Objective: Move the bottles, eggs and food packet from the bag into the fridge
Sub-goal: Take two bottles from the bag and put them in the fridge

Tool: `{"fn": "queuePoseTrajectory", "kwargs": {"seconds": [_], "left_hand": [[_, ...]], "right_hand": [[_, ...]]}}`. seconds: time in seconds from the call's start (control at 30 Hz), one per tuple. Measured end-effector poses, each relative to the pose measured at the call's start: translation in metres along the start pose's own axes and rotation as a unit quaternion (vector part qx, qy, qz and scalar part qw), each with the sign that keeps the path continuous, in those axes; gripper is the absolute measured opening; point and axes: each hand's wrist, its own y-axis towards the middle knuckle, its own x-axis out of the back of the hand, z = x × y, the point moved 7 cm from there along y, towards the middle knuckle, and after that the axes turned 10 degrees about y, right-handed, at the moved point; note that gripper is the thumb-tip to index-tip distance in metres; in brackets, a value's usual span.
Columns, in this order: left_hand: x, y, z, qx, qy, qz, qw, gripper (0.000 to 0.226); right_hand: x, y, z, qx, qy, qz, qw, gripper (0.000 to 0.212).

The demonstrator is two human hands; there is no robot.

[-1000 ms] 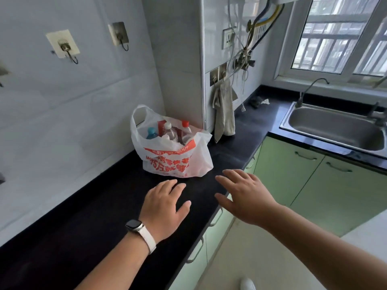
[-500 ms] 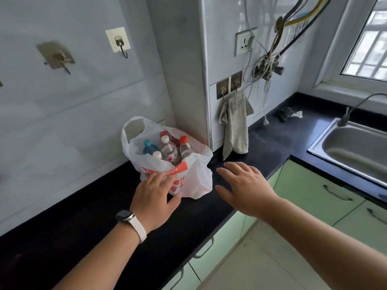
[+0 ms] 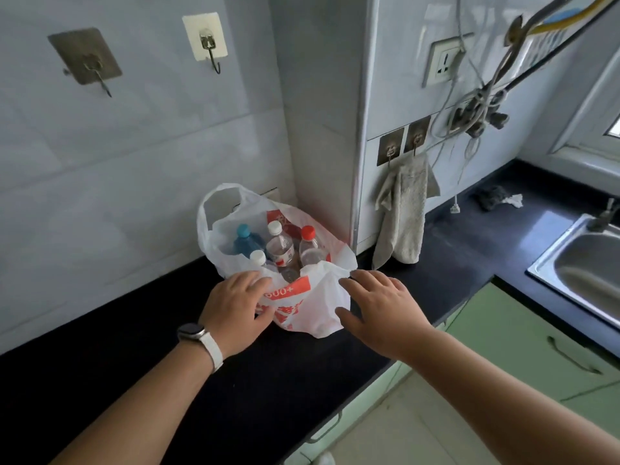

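Note:
A white plastic bag (image 3: 322,307) with red print stands on the black counter (image 3: 141,380) in the wall corner. Several bottles stick out of it: a blue-capped one (image 3: 246,241), a white-capped one (image 3: 279,245), a red-capped one (image 3: 310,248) and a small white-capped one (image 3: 259,258). Eggs and a food packet are hidden. My left hand (image 3: 238,305), a watch on its wrist, rests against the bag's front left with fingers spread. My right hand (image 3: 379,305) is open at the bag's right edge, fingertips touching the plastic.
A grey cloth (image 3: 402,216) hangs from wall hooks right of the bag. A steel sink (image 3: 583,273) is set in the counter at far right. Green cabinet doors (image 3: 523,333) lie below. Wires dangle under a wall socket (image 3: 446,62). No fridge is in view.
Both hands have moved forward to the bag; the left now lies on its front, the right has reached its right side. The view has moved closer to the corner.

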Motion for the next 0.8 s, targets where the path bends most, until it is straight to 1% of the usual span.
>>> {"fn": "queuePoseTrajectory", "kwargs": {"seconds": [0.13,0.23,0.33,0.5,0.57,0.63,0.67,0.73,0.8], "left_hand": [[-0.009,0.024,0.028,0.030,0.007,-0.024,0.999,0.057],[-0.020,0.040,0.055,0.047,0.007,-0.011,0.999,0.068],[-0.038,0.050,0.075,0.023,0.017,0.012,1.000,0.077],[-0.062,0.057,0.098,-0.019,0.014,0.039,0.999,0.094],[-0.068,0.054,0.100,-0.026,0.001,0.042,0.999,0.095],[-0.072,0.050,0.103,-0.032,0.014,0.024,0.999,0.092],[-0.074,0.047,0.104,-0.038,0.025,0.010,0.999,0.087],[-0.081,0.043,0.105,-0.053,0.032,-0.010,0.998,0.063],[-0.086,0.038,0.102,-0.065,0.009,-0.033,0.997,0.035]], "right_hand": [[-0.002,0.034,0.006,0.013,-0.014,0.007,1.000,0.065],[-0.004,0.062,0.013,0.025,-0.016,0.009,1.000,0.062],[-0.014,0.087,0.018,0.033,-0.019,0.040,0.998,0.060],[-0.043,0.109,0.015,0.023,-0.024,0.098,0.995,0.068],[-0.054,0.111,0.011,0.023,-0.027,0.118,0.992,0.071],[-0.060,0.114,0.008,0.025,-0.026,0.133,0.991,0.069],[-0.063,0.115,0.007,0.027,-0.020,0.136,0.990,0.065],[-0.068,0.118,0.004,0.037,-0.005,0.133,0.990,0.052],[-0.074,0.119,0.000,0.054,0.002,0.130,0.990,0.038]]}}
